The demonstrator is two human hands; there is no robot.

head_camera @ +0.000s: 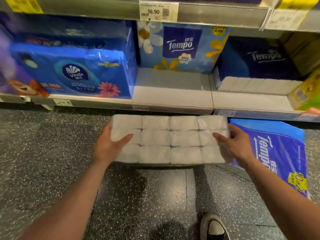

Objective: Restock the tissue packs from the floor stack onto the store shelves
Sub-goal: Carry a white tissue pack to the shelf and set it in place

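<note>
A tissue pack (170,139) with its white rolls facing up is held level in front of the bottom shelf (173,94). My left hand (109,144) grips its left end, thumb on top. My right hand (232,144) grips its right end the same way. Right of it a blue Tempo pack (278,153) lies on the floor, partly behind my right hand. On the shelf straight ahead, a bare white patch lies in front of a light-blue flowered Tempo Mini pack (180,47).
A blue Vinda pack (76,66) fills the shelf left of the gap. A dark Tempo pack (256,66) stands to the right, with a yellow pack (306,90) at the far right. An upper shelf edge (103,9) carries price tags. My shoe (213,227) rests on speckled floor.
</note>
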